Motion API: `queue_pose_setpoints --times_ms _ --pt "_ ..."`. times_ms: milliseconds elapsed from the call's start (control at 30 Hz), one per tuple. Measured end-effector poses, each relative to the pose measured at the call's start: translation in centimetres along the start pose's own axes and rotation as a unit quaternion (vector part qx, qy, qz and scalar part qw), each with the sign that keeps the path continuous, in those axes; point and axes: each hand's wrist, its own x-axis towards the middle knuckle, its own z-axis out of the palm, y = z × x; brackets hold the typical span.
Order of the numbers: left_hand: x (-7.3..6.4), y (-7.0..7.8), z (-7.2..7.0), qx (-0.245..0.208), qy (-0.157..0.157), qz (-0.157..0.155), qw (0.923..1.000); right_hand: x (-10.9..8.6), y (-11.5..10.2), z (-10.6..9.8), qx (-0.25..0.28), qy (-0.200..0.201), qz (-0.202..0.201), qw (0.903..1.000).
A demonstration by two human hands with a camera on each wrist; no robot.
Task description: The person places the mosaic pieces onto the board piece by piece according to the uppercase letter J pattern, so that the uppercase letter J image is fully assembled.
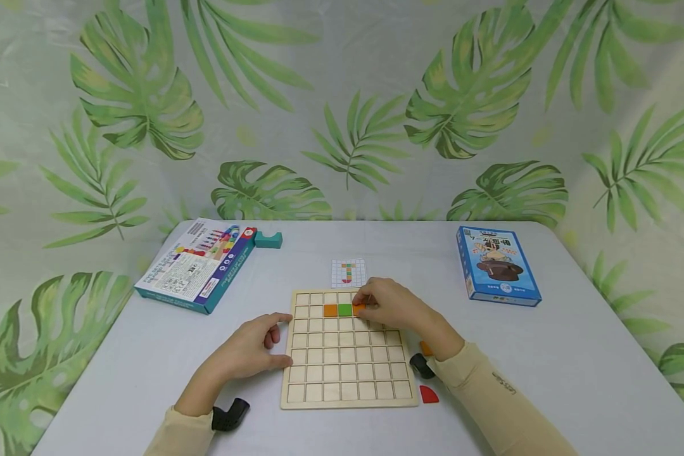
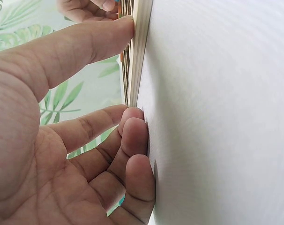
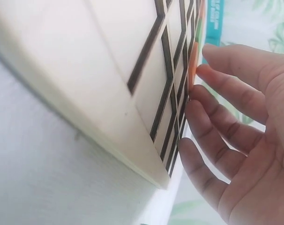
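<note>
A wooden grid board [image 1: 332,373] lies on the white table. One row near its far edge holds an orange square tile [image 1: 330,310], a green square tile [image 1: 345,310] and a second orange square tile [image 1: 359,308]. My right hand [image 1: 396,305] pinches that second orange tile [image 3: 193,61] at its cell with thumb and index finger; the other fingers spread over the board. My left hand [image 1: 249,347] touches the board's left edge with thumb and index fingertips, both fairly straight. Its remaining fingers [image 2: 135,136] bend loosely beside the edge, at the tabletop.
Beyond the board lies a pattern card [image 1: 349,273] with a coloured figure. A red quarter-round piece [image 1: 429,394] and an orange piece [image 1: 426,348] lie right of the board, near my right forearm. A white-and-teal box [image 1: 199,266], a teal block [image 1: 269,240] and a blue box [image 1: 498,266] stand farther back.
</note>
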Motion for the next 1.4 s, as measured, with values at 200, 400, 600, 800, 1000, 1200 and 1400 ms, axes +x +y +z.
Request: queue_pose_setpoints --times_ms 200,400,600,800,1000,1200,1400 --pt "-0.1 0.1 0.0 -0.008 -0.004 -0.006 0.9999 -0.8 0.3 -0.3 0.002 -0.001 0.008 1.0000" --pt "-0.1 0.1 -0.1 -0.009 -0.005 -0.008 0.9999 -2.3 1.5 -0.8 0.023 0.010 0.038 0.9990" --pt "0.0 0.0 -0.1 -0.005 -0.005 -0.006 1.0000 -4.0 2.8 -1.5 0.017 0.013 0.059 0.9980" --pt "0.0 0.0 -0.1 -0.004 -0.006 -0.005 1.0000 -5.5 3.6 -2.4 0.012 0.003 0.071 0.9974" --pt "0.0 0.0 -0.2 -0.002 -0.008 -0.004 1.0000 -6.5 4.2 -2.9 0.013 -0.006 0.074 0.9971" --pt "0.1 -0.1 -0.2 -0.003 -0.008 -0.001 1.0000 -7.4 4.3 -3.2 0.001 -0.005 0.081 0.9967" --pt "0.0 -0.1 -0.1 -0.009 -0.008 -0.003 0.9999 -8.7 4.1 -3.8 -0.011 -0.008 0.092 0.9956"
